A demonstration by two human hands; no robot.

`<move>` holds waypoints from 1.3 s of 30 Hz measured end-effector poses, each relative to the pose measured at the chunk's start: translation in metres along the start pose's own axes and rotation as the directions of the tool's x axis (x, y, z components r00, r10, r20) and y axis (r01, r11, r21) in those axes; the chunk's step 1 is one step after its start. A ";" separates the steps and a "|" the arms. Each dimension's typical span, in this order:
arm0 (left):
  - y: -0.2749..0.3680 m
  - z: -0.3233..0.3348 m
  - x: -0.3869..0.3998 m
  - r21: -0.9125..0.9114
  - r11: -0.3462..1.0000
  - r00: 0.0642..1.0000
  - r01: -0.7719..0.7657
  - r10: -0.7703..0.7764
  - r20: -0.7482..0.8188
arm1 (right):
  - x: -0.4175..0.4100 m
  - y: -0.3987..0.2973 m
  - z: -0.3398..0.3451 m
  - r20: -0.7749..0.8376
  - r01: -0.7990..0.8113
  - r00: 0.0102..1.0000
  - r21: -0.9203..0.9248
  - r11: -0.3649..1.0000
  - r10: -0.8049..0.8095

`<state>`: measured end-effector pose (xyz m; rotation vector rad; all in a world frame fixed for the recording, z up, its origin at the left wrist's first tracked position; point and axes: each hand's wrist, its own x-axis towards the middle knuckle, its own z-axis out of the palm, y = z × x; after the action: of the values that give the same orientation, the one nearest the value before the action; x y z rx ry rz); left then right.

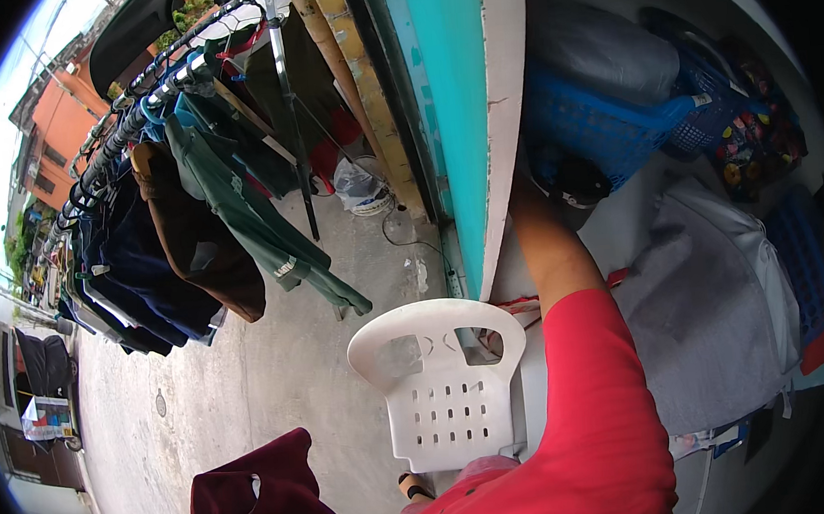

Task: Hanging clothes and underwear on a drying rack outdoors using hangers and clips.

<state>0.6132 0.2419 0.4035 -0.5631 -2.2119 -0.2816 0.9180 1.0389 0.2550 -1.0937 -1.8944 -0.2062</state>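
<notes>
My right arm, in a red sleeve, reaches forward past the pale edge of a teal panel point(457, 132). Its hand is hidden in the shadow there, so what it touches cannot be seen. Close to the hidden hand are a dark round object point(580, 179) and a blue plastic laundry basket point(589, 119) with a grey plastic-wrapped bundle point(598, 43) on top. My left hand is out of view. A white plastic chair point(443, 398) stands before me, its slotted back towards me. At lower left is a maroon garment point(260, 497); what supports it is hidden.
Clothes, including a green garment point(236, 198) and a brown one point(192, 236), hang on a metal rack point(150, 96). A bucket point(364, 189) stands by the wall near a power cord point(411, 243). Grey fabric point(702, 308) lies at right. Concrete pavement point(178, 402) extends left.
</notes>
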 end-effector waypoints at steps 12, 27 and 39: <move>0.025 -0.025 0.004 0.128 0.991 0.988 0.037 -0.055 0.145 | -0.025 0.057 -0.062 0.041 -0.104 0.994 0.022 0.994 0.103; -0.106 0.049 -0.029 -0.109 0.971 0.957 0.214 -0.186 0.225 | -0.029 -0.096 -0.304 -0.243 -0.196 0.758 0.800 0.567 0.605; -0.245 0.087 -0.025 -0.395 0.843 0.921 0.364 -0.263 0.286 | -0.175 -0.583 -0.219 0.516 -0.495 0.855 0.840 0.223 -0.046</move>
<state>0.4508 0.0529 0.3246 -0.4797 -2.4677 -0.9599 0.6473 0.4710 0.4057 -0.4716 -1.6350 1.4073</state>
